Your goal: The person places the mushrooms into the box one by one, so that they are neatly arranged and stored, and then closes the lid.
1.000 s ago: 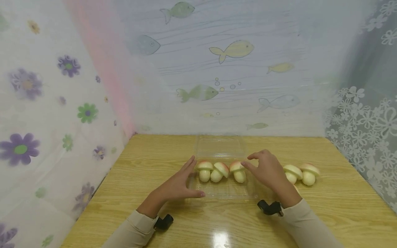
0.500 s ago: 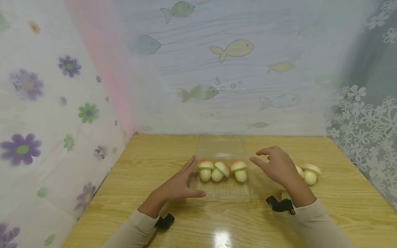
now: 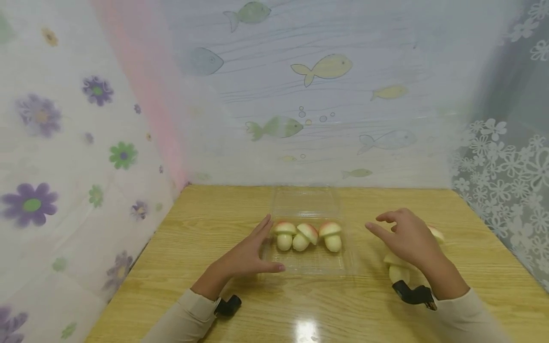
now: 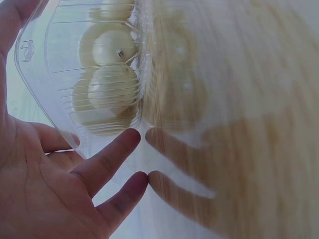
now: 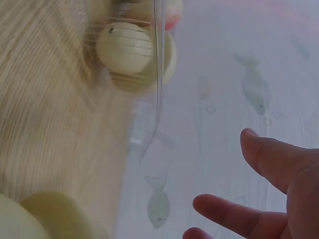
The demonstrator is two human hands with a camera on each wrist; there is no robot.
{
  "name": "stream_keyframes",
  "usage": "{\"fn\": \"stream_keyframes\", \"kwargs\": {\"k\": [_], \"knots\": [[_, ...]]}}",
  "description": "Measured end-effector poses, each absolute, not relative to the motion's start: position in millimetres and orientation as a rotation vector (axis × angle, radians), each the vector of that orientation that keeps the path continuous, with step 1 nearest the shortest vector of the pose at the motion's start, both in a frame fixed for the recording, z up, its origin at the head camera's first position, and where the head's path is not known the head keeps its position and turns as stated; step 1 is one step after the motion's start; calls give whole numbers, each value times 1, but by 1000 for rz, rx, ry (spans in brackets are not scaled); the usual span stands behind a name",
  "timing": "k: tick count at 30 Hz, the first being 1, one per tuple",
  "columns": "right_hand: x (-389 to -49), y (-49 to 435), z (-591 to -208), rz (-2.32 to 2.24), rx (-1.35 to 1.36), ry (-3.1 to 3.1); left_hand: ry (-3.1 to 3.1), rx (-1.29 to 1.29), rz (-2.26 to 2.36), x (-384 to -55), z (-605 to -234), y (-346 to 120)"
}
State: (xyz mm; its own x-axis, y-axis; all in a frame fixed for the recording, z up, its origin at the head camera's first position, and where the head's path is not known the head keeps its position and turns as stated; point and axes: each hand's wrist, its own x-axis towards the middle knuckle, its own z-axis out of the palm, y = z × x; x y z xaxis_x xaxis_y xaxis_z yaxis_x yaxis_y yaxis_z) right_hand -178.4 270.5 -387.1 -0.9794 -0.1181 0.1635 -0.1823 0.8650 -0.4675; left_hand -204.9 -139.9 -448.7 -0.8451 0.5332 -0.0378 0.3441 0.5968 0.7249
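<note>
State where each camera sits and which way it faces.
Head: worn on the head, looking forward and down at the clear container; left hand, right hand and both sleeves show.
Left wrist: worn there, looking at the container's side; only the left hand shows.
Right wrist: worn there, looking past the container toward the fish-print backdrop; only the right hand shows.
Shared: both wrist views show mushroom-shaped pieces inside the container.

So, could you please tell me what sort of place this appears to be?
Probably a screened-off tabletop work area: a wood-grain table, a fish-patterned sheet behind it and a flower-patterned sheet along its left side.
</note>
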Motion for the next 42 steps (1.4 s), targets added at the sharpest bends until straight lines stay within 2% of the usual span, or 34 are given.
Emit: {"fn": "stream_keyframes", "kwargs": {"k": [14, 26, 32, 42], "knots": [[-171, 304, -399, 736, 309, -2994, 2600, 742, 1060, -207, -451, -141], [-177, 341, -406, 864, 594, -3096, 2612, 740, 1054, -207, -451, -141], [-180, 355, -402, 1107, 755, -3143, 2616, 743, 1051, -206, -449, -140], [-181, 361, -402, 1221, 871, -3164, 2612, 737, 1051, -206, -450, -140]]}}
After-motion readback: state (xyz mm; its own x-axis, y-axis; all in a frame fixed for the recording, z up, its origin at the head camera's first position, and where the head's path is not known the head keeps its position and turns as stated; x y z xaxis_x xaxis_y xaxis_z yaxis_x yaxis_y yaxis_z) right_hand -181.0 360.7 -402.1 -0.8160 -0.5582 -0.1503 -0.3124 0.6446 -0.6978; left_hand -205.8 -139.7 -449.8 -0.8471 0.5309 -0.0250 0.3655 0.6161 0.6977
